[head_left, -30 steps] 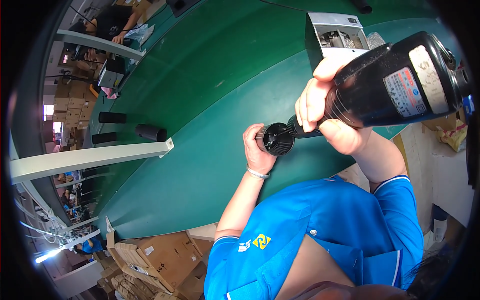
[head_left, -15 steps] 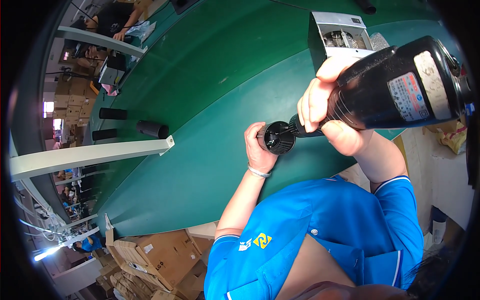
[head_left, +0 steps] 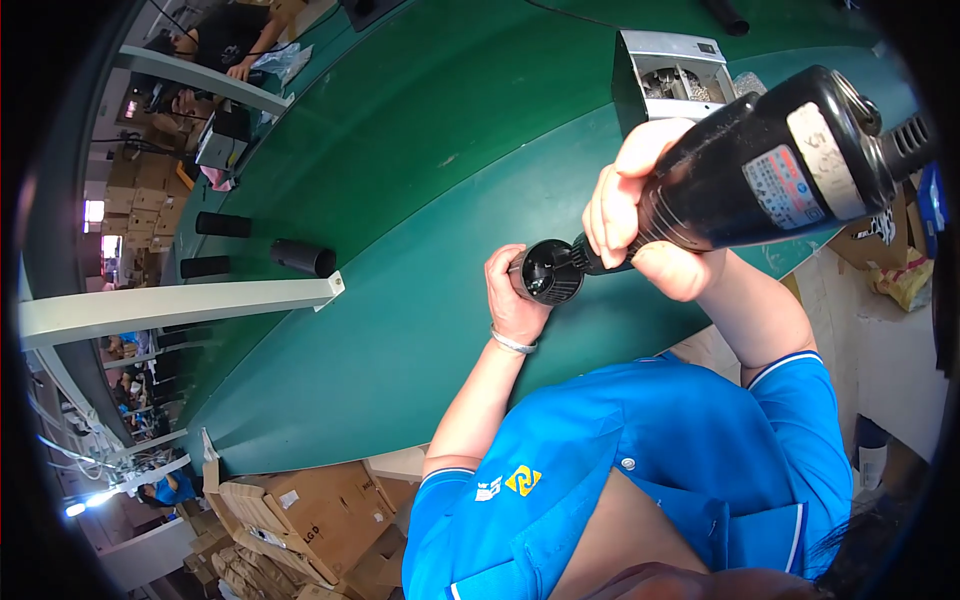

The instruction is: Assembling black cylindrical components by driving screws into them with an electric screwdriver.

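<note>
My right hand (head_left: 655,225) is wrapped round a large black electric screwdriver (head_left: 770,185), which slants with its thick back end up to the right and its narrow ribbed nose down to the left. The nose reaches the open mouth of a black ribbed cylinder (head_left: 552,285); its tip and any screw there cannot be made out. Fingers of my left hand (head_left: 512,305) curl round the cylinder's left side, turning its mouth up towards me. Beyond the screwdriver, a silver and black screw feeder (head_left: 682,100) with small metal parts inside stands on the green table (head_left: 430,360).
Several black tubes, one of them a wide tube (head_left: 303,258), lie at the left on the green surface. A pale metal beam (head_left: 180,308) juts in from the left. Cardboard boxes (head_left: 325,520) stand below the table's near left edge. Another person's arm (head_left: 255,45) shows at the far left.
The screwdriver and my right hand have shifted slightly left, and its back end has turned to show a cable. My left hand and the cylinder have moved a little left, the cylinder's mouth tilting.
</note>
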Demonstrator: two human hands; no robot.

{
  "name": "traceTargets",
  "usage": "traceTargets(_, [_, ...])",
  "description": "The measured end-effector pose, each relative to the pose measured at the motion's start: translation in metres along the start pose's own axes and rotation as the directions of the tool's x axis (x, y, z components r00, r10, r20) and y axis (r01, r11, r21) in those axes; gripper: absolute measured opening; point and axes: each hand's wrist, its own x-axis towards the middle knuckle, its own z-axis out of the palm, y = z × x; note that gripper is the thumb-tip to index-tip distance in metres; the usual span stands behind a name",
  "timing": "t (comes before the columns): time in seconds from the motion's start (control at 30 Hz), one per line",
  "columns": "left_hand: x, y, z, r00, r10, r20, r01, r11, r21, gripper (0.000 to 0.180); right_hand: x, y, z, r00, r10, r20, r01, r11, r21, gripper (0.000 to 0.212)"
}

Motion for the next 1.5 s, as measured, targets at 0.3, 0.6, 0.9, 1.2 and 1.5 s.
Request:
traceTargets(0.3, [-0.007,0.002,-0.003,1.000,0.004,-0.026,-0.004,1.000,-0.001,0.058,0.005,-0.016,0.015,0.988,0.152,-0.037,-0.155,0.979,-0.134,0.062])
traceTargets(0.6, [-0.011,-0.021,-0.007,0.966,0.258,0.016,-0.253,0.957,-0.139,0.068,0.011,-0.077,0.001,0.962,-0.270,0.033,0.260,0.949,0.179,0.075])
traceTargets(0.9, [-0.004,-0.023,-0.014,0.999,0.038,0.023,-0.037,0.997,-0.074,0.062,-0.002,-0.100,-0.031,0.989,-0.041,0.143,0.027,0.994,0.103,0.057])
traceTargets(1.2, [0.147,-0.075,-0.034,0.582,-0.776,0.242,0.661,0.278,-0.697,0.039,-0.027,-0.066,-0.023,0.977,0.009,-0.214,-0.006,1.000,0.011,0.070])
traceTargets(1.5, [0.250,-0.143,0.029,0.711,-0.652,-0.263,0.561,0.752,-0.346,0.063,-0.038,-0.068,-0.023,0.949,0.011,-0.315,-0.033,0.997,-0.065,0.065])
